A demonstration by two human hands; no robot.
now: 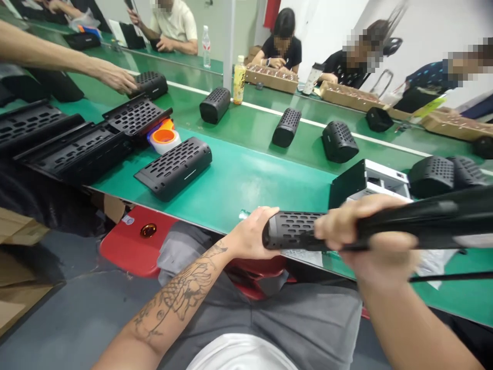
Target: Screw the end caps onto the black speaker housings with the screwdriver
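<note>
Your left hand (252, 234) is clamped on the near end of a black perforated speaker shell (295, 231), held just over the green belt's (246, 180) front edge. Your right hand (370, 236) is closed around a long black bar (427, 218) that runs off toward 3 o'clock — hand and bar are blurred. At 10 o'clock another shell (175, 167) lies flat, an orange tape roll (165, 139) just beyond it. A co-worker's hand (113, 77) touches a speaker (150, 85) at 11 o'clock.

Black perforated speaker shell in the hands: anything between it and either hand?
Nothing visible. The left hand cups the end of the black perforated speaker shell, and the right hand wraps around it directly, also gripping a blurred long black piece.
</note>
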